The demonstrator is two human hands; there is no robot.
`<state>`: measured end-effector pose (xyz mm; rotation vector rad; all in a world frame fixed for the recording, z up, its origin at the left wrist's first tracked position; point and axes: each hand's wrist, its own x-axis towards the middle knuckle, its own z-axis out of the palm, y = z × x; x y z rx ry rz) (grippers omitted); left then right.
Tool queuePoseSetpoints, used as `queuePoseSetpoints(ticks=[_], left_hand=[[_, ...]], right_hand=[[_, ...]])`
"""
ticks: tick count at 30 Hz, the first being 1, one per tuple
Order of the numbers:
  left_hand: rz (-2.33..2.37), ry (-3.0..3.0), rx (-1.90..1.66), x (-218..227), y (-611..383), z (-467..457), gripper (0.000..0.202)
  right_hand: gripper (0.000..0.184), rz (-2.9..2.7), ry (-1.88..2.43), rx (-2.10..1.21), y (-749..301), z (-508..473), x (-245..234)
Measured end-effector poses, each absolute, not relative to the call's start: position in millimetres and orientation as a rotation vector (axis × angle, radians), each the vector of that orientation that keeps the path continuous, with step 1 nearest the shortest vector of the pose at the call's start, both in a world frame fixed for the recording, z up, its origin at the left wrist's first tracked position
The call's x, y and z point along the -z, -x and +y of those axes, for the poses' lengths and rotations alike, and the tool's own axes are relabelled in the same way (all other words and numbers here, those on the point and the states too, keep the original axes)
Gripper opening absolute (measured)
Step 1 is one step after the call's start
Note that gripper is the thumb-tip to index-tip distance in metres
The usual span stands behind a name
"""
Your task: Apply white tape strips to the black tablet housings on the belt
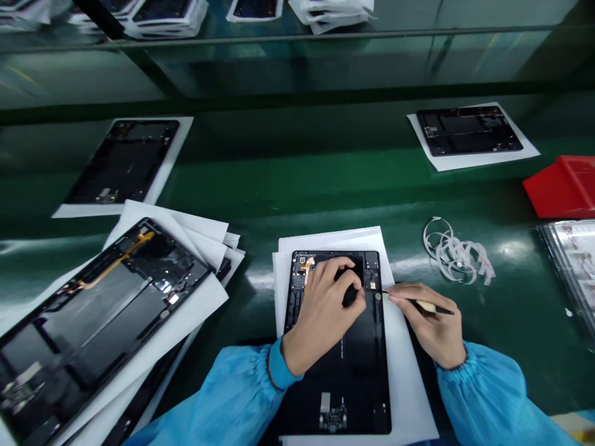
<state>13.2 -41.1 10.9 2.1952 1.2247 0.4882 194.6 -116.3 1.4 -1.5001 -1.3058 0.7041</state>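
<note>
An opened tablet (362, 365) lies on white sheets in front of me, its inner parts facing up. My left hand (325, 303) rests over its upper half, fingers curled and thumb bent in close to the index finger. Whatever sits between those fingertips is too small or hidden to tell. From the right, my right hand (430, 319) pinches a slim pointed tool with a cream-coloured grip (426, 306) and dark ends. The tool's thin tip reaches the tablet's upper right edge, close to a small round silver part (378, 297). My left hand covers part of the tablet's upper area.
Another opened tablet (116, 310) lies at left on stacked sheets. Further tablets lie at back left (125, 161) and back right (469, 131). Curled white strips (458, 254), a red bin (562, 189) and clear trays (574, 260) are at right. A shelf (260, 38) crosses the back.
</note>
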Motion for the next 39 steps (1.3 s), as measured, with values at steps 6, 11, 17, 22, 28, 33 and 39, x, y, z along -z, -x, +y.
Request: queuePoseSetpoints(ticks=[6, 11, 17, 22, 28, 33, 39], left_hand=[[1.226, -2.169, -0.508, -12, -14, -41, 0.011], [1.222, -2.156, -0.510, -12, -15, -40, 0.010], [1.173, -2.054, -0.546, -19, -8, -35, 0.022], [1.251, -1.863, -0.759, -37, 40, -52, 0.014], [1.330, -1.773, -0.702, -31, 81, -115, 0.007], [1.206, -1.741, -0.546, -33, 67, -148, 0.012], [1.070, -1.930, -0.430, -32, 53, -168, 0.015]], right_hand=[[0.010, -1.322, 1.515, -0.650, -195, -118, -2], [0.012, -1.344, 1.524, -0.575, -195, -123, 1], [0.030, -1.104, 1.445, -0.564, -198, -119, -9], [0.027, -1.624, 1.667, -0.609, -164, -99, -32], [0.011, -2.123, 1.851, -0.548, -138, -74, -21], [0.008, -2.033, 1.759, -0.586, -144, -76, -15], [0.018, -2.013, 1.827, -0.563, -145, -73, -13]])
